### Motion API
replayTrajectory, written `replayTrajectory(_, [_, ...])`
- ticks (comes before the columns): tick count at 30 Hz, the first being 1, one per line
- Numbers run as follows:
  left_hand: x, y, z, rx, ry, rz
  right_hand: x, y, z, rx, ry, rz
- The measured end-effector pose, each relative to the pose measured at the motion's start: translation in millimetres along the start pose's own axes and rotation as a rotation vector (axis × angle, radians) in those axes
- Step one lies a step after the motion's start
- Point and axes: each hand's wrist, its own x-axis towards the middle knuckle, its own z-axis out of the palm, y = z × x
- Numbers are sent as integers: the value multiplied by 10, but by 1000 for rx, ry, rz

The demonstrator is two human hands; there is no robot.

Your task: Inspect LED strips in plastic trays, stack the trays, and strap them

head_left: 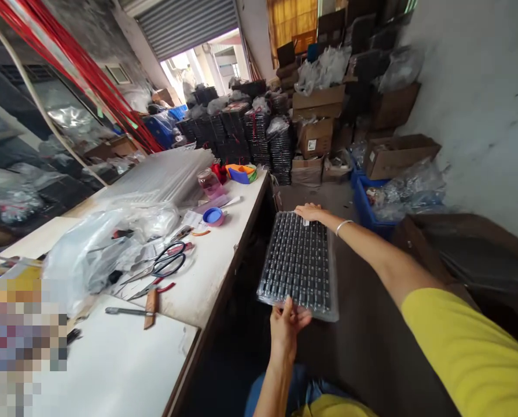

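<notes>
I hold a flat clear plastic tray [300,263] filled with several rows of small dark parts, out over the floor to the right of the white worktable [224,255]. My left hand [287,324] grips its near edge from below. My right hand [313,213], with a bracelet on the wrist, grips its far edge. The tray is roughly level, tilted slightly toward me.
On the table lie black-handled scissors [165,266], red-handled pliers [152,286], a knife [131,311], plastic bags [106,243], a stack of clear trays [167,174], a blue lid [213,216] and a pink jar [209,182]. Stacked black trays [241,136], cardboard boxes [317,136] and a blue crate [367,208] stand beyond.
</notes>
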Motion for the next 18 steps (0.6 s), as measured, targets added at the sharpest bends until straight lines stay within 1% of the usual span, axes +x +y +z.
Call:
replayTrajectory(2, [84, -40, 12, 112, -6, -44, 42, 18, 123, -18, 52, 41])
replayTrajectory(4, [59, -72, -29, 277, -34, -91, -7, 39, 240, -19, 119, 70])
replayTrajectory(5, [27, -64, -57, 368, -46, -88, -69, 52, 294, -12, 154, 89])
replayTrajectory(6, [1, -30, -88, 458, -47, -58, -160, 66, 351, -1, 189, 115])
replayTrajectory(7, [-7, 33, -119, 541, -34, 1, -278, 80, 415, 13, 222, 149])
replayTrajectory(9, [67, 235, -171, 666, 21, 168, -582, 104, 579, 53, 277, 247])
replayTrajectory(11, [274, 490, -195, 748, 66, 321, -916, 118, 789, 112, 302, 374])
replayTrajectory(13, [559, 723, -190, 832, 67, 428, -1195, 125, 1001, 195, 286, 490])
replayTrajectory(15, [830, 880, -176, 880, -29, 423, -1365, 130, 1162, 284, 269, 541])
replayTrajectory(18, [1071, 954, -183, 907, -200, 385, -1434, 150, 1270, 380, 285, 516])
